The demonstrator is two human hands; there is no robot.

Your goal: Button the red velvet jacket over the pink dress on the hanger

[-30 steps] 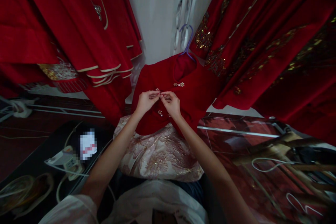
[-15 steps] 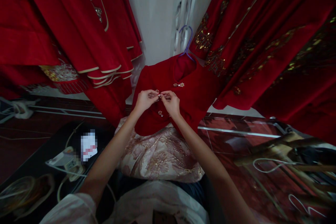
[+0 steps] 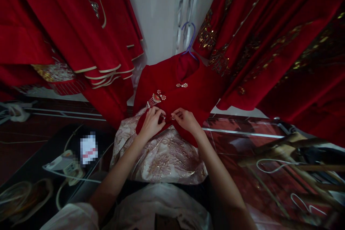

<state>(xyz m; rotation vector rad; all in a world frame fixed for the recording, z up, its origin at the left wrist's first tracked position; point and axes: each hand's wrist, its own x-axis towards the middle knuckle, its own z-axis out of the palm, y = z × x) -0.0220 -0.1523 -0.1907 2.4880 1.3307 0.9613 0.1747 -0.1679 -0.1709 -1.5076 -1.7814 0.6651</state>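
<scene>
A red jacket (image 3: 155, 73) on a purple hanger (image 3: 192, 39) lies spread over pink-and-gold brocade cloth (image 3: 161, 165) on my lap. My left hand (image 3: 153, 123) has its fingers closed on a jeweled clasp half (image 3: 163, 116) at the jacket's lower front edge. Across a small gap, my right hand (image 3: 185, 118) pinches the other clasp half (image 3: 173, 117), mostly covered by the fingertips. Higher up, the neck clasp (image 3: 182, 85) is joined. A tasselled jeweled ornament (image 3: 155, 98) shows on the left front, above my left hand.
Red garments with pale piping (image 3: 107, 43) hang at left, and gold-embroidered ones (image 3: 256, 54) at right. A power strip (image 3: 72, 170) with cords rests on a black surface at lower left. A wooden frame (image 3: 285, 147) stands at right on red floor tiles.
Both hands have moved down from the middle clasp to the lower one and now stand slightly apart. The tasselled ornament has come into view.
</scene>
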